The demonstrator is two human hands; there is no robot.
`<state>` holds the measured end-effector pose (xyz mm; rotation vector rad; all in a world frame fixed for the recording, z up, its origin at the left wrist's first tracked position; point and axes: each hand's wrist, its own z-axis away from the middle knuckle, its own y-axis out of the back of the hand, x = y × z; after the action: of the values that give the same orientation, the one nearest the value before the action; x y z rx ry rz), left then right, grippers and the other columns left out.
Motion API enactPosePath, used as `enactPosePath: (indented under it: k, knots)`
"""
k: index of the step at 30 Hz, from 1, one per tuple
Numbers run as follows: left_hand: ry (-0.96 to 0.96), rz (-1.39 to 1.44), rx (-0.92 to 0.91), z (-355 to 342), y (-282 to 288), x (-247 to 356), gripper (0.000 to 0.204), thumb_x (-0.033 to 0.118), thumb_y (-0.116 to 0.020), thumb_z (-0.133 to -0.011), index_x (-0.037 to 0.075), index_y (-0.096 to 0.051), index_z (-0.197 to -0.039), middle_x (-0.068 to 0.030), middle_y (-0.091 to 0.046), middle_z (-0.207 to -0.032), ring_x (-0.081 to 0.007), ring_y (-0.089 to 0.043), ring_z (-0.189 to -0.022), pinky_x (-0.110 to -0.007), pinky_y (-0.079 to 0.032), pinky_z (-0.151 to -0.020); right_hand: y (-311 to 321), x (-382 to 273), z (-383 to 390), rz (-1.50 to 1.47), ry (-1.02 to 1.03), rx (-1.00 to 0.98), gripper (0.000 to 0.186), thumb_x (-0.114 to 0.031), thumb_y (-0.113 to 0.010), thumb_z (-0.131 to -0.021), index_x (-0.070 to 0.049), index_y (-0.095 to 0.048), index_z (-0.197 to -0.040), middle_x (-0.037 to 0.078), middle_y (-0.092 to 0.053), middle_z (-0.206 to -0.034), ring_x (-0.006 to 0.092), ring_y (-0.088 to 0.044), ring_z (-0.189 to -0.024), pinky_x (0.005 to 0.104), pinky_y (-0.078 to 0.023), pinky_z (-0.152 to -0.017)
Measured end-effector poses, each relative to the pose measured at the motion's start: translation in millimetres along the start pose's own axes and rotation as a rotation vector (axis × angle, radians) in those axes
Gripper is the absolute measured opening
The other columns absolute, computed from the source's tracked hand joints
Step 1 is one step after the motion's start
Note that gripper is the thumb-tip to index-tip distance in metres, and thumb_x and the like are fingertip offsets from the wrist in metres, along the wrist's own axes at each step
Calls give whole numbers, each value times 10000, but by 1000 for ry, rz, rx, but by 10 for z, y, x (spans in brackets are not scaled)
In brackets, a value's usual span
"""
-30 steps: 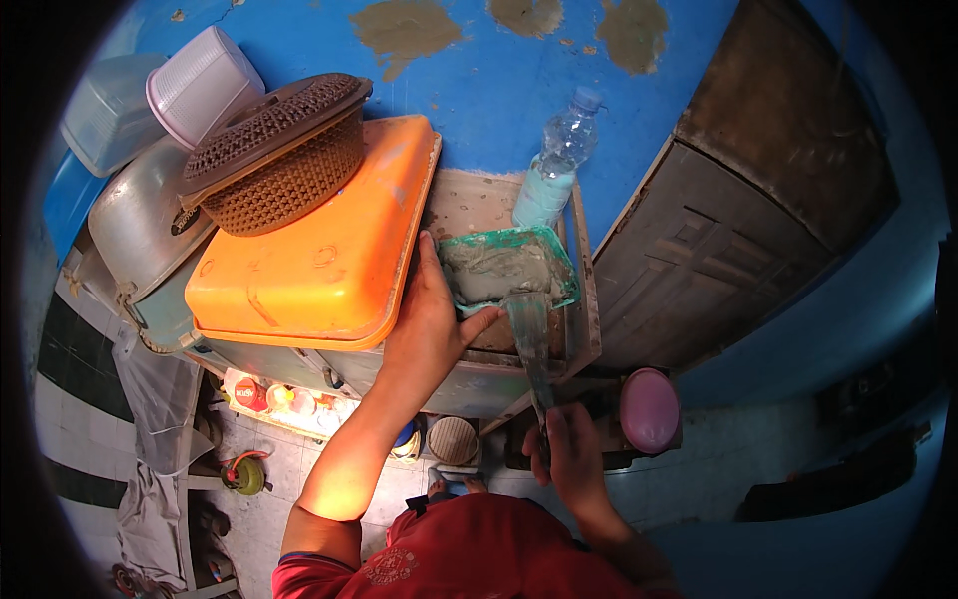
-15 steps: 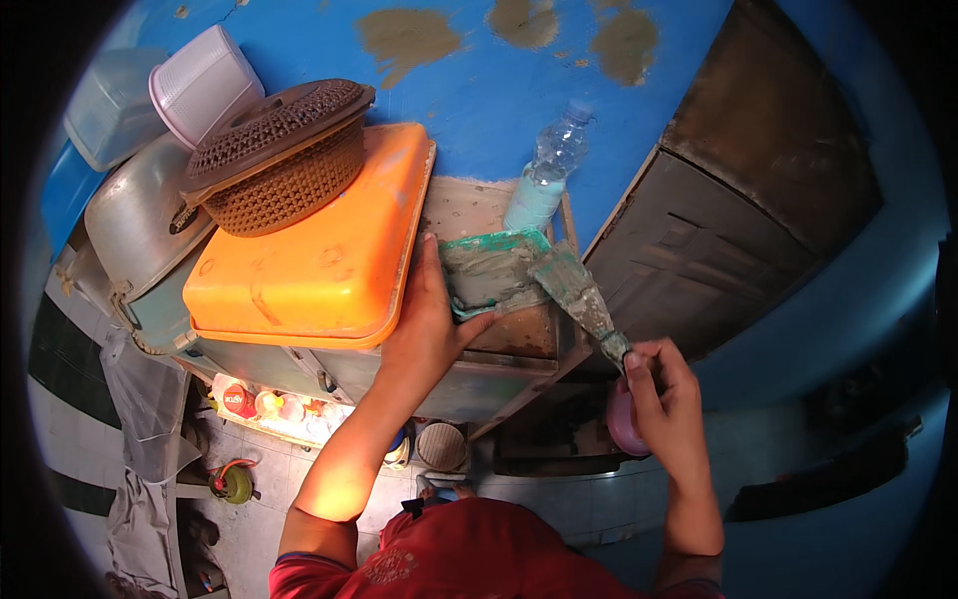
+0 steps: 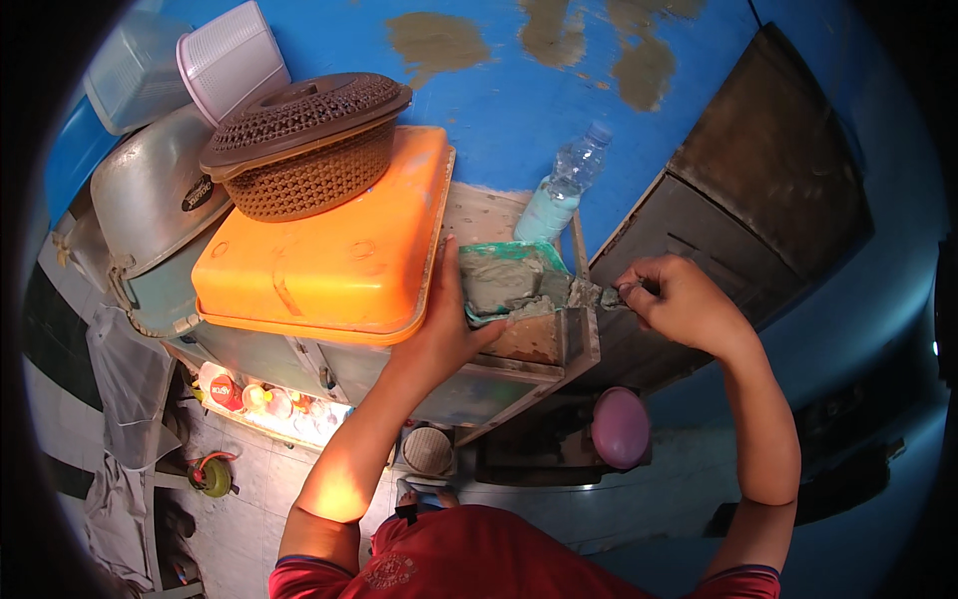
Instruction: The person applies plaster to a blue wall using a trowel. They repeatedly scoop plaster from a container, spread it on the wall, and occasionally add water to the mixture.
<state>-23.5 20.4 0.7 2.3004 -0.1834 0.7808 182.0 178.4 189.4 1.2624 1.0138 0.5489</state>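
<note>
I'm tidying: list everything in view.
Tray: 1, green, cabinet top
Paste: 1 mass, grey, in tray
Scraper: 1, greyish, tray's right
Bottle: 1, clear, behind tray
Tub: 1, orange, tray's left
Basket: 1, brown, on tub
Pot: 1, silver, tub's left
Bins: 2, lilac/clear, upper left
Cabinet: 1, greyish, under tray
Wall: 1, blue, behind
Patches: several, grey, wall
Door: 1, dark, right
Clutter: several, mixed, elsewhere
Left grip: 1, bare, tray's left
Right grip: 1, bare, scraper

The right hand (image 3: 679, 301) hid part of the handle of the putty knife (image 3: 587, 294); the left hand (image 3: 429, 341) overlapped the green tray (image 3: 552, 262). Glare obscured the small containers (image 3: 282, 403) below.
</note>
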Motion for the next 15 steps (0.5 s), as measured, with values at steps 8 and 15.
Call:
enactPosePath:
  k: [8,15]
  knots:
    - [9,-87,-9,4,7,5,1263,329,-940,-748,-4,-122,-1651,-306,-326,-1619,-438,-321,-1523,-475,-271,-1261,1,-67,62,-376,-352,-171,255,-161,-584,-1040,26,-712,-1158,59,-644,-707,63,-480,-465,267,-364,-424]
    - [0,-53,-47,3,37,25,1295,338,-930,-753,-23,-73,-1654,-326,-300,-1635,-477,-268,-1544,-506,-221,-1275,-87,-135,60,-551,-423,-201,256,-126,-559,-1047,33,-689,-1200,69,-635,-730,61,-454,-453,247,-312,-397]
